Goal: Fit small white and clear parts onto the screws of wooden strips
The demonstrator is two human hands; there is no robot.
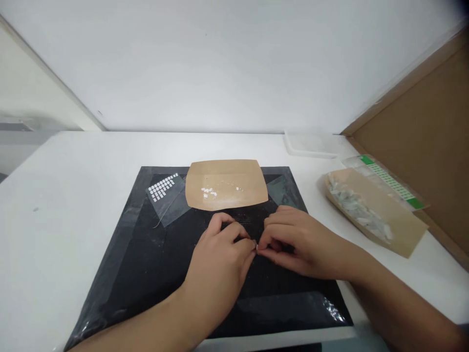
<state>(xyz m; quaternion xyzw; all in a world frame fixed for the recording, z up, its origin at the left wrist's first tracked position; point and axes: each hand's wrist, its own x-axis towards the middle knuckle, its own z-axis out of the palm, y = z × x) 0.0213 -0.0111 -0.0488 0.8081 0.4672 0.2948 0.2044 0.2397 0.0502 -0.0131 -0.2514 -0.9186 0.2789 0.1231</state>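
Over the black mat [146,274], my left hand [223,252] and my right hand [296,242] meet at their fingertips. Both are pinched closed around a tiny whitish piece [257,247], too small to make out, that shows between them. Just beyond the hands lies a brown paper tray [238,168] with small white bits [208,192] on its left part and a few specks further right. To its left, a clear sheet [168,205] carries rows of white stickers [161,187], with a thin thread-like strand across it.
At the right, a brown paper tray [395,215] holds pale, translucent packets [359,208]. Behind it lies a clear sheet with a green-and-white label [392,181]. A clear plastic lid or box [311,145] sits near the back wall. A brown board stands at the right edge.
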